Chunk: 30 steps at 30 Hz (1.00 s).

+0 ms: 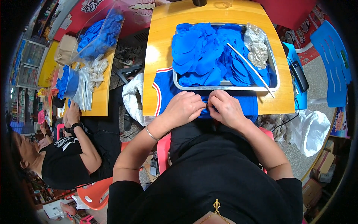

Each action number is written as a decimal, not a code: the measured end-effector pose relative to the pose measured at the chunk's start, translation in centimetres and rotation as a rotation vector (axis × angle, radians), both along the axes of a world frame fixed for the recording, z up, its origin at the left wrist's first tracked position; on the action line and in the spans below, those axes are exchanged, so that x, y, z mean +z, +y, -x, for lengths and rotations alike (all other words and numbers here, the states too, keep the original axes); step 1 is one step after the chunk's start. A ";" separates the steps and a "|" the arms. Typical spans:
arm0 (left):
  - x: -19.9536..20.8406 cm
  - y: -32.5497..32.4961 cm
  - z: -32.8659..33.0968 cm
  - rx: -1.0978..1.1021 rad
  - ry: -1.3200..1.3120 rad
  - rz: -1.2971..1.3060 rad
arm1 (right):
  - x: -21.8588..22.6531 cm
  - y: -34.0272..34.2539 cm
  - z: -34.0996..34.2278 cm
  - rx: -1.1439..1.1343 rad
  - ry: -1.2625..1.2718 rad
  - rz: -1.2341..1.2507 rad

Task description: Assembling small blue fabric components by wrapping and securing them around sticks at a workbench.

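Close together at the table's near edge, my left hand (185, 106) and my right hand (227, 107) are both closed, thumbs and fingers pinched in front of me. What sits between the fingertips is too small and too hidden to name. Under them a blue sleeveless jersey (169, 86) with red and white trim lies over the table edge. Just beyond stands a metal tray (275, 71) heaped with thin blue petal-shaped cloth pieces (195, 50). A white stick (250, 70) leans across its rim. Clear bags of pale material (257, 44) rest in the tray's right corner.
The yellow wooden table (158, 44) carries a dark cup (199, 2) at its far edge. To the left, a co-worker (63, 156) sits at another table with a blue-filled bin (99, 37). A blue chair (330, 59) and white bag (311, 130) are at right.
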<state>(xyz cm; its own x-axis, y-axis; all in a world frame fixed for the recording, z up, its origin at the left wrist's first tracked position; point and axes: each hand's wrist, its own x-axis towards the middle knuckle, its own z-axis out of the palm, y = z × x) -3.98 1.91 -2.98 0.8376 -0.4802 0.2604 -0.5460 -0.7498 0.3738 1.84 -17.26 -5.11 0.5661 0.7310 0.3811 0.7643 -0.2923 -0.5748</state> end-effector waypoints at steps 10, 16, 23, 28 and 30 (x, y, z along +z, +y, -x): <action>1.4 0.6 0.2 -0.117 0.067 -0.098 | 1.3 -0.1 0.5 0.014 -0.002 -0.082; 0.7 1.0 0.8 -0.006 0.246 0.123 | 1.1 -0.4 0.4 0.036 -0.006 -0.033; 0.8 1.0 2.0 0.184 0.205 0.203 | 1.2 0.7 1.0 0.061 0.001 -0.078; 0.1 1.2 2.4 0.197 0.163 0.121 | 1.1 1.2 1.1 0.022 -0.052 -0.019; 0.2 1.1 2.4 0.202 0.154 0.114 | 1.3 1.2 1.1 0.032 -0.081 0.046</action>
